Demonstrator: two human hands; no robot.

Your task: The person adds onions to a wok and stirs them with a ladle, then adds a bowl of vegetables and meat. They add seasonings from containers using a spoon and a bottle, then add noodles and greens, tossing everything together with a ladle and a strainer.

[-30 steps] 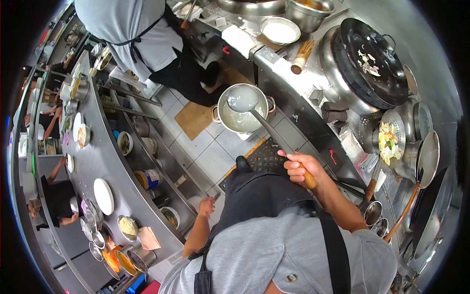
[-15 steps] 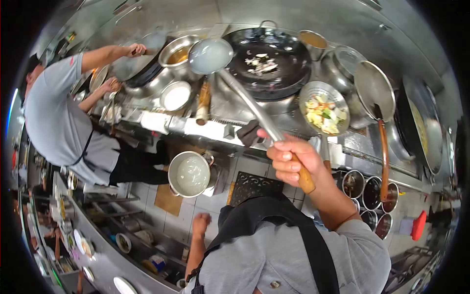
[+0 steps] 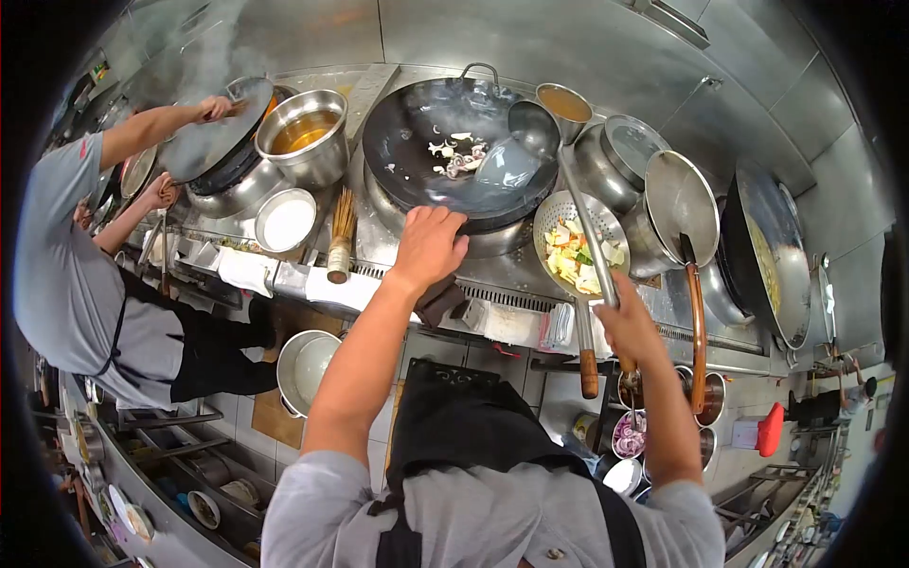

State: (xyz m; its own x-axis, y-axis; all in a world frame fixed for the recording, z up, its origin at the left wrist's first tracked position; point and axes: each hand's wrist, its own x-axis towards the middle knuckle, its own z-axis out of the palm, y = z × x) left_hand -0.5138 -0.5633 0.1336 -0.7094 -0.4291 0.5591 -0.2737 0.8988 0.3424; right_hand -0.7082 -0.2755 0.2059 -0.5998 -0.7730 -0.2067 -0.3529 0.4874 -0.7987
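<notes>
My right hand (image 3: pixel 632 327) is closed around the handle of a long ladle (image 3: pixel 589 222). The ladle's bowl is tipped over the right side of a large black wok (image 3: pixel 407 118), and cloudy liquid (image 3: pixel 511 166) spills from it. Small pale pieces of food (image 3: pixel 459 154) lie in the wok. My left hand (image 3: pixel 431 248) is at the wok's near rim with its fingers bent over the edge; the fingertips are hidden. Beside the ladle's shaft rests a perforated strainer (image 3: pixel 549 213) holding cut vegetables (image 3: pixel 578 256).
Left of the wok are a bamboo brush (image 3: pixel 341 237), a bowl of white contents (image 3: pixel 286 221) and a pot of amber liquid (image 3: pixel 308 133). At right stand a mesh strainer (image 3: pixel 682 194) and another wok (image 3: pixel 748 237). A co-worker (image 3: pixel 85 256) handles a steaming pan at far left.
The ladle has swung right from beside the wok to over it and tipped, spilling its liquid. My left hand has risen from low down to the wok's near rim. The view has shifted.
</notes>
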